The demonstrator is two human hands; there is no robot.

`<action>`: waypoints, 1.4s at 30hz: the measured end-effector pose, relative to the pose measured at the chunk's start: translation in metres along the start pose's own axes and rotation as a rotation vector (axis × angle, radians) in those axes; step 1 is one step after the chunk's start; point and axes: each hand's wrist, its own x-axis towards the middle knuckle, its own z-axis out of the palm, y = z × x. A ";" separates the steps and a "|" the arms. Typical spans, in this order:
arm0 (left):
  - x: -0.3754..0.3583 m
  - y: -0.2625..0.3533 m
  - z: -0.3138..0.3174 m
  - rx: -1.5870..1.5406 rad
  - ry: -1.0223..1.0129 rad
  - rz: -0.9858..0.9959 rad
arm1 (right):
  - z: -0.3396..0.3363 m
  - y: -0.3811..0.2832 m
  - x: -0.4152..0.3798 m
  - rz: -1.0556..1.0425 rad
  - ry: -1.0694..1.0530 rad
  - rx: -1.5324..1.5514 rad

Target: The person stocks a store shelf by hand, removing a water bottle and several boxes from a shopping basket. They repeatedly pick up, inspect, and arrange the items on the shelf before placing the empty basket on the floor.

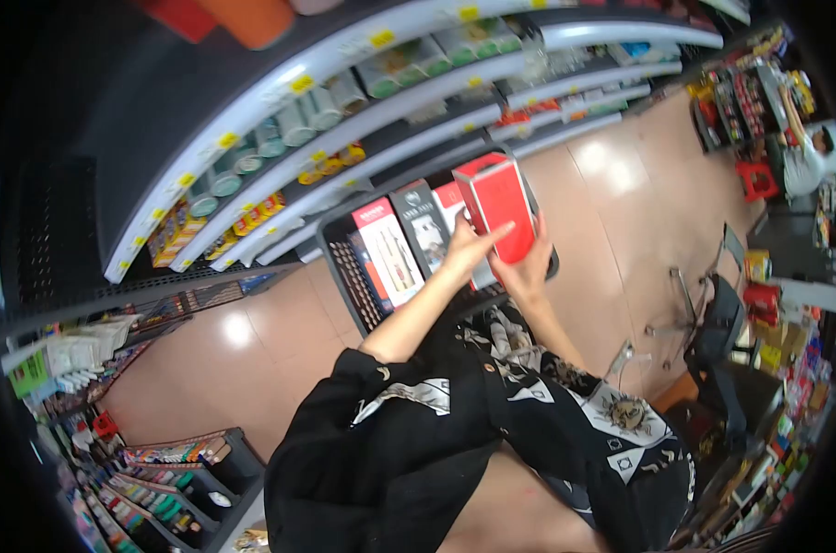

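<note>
Both my hands hold a red box above a black shopping basket. My left hand grips the box's lower left side, fingers stretched across its face. My right hand supports it from below on the right. Inside the basket several boxes stand upright: a red-and-white one, a dark one, and another red-and-white one partly hidden behind the held box. My sleeves are black with a white pattern.
Curved store shelves with yellow price tags and packaged goods run across the top. More racks stand at the lower left. A black chair and a red stool stand at the right, near a person in white.
</note>
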 end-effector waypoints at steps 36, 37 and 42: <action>0.006 0.447 -0.273 0.474 0.182 1.220 | 0.200 -0.451 0.215 -0.660 0.215 0.589; 0.011 0.452 -0.273 0.474 0.180 1.215 | 0.201 -0.453 0.218 -0.597 0.213 0.560; 0.057 0.470 -0.285 0.554 0.224 1.133 | 0.212 -0.465 0.233 -0.427 0.189 0.510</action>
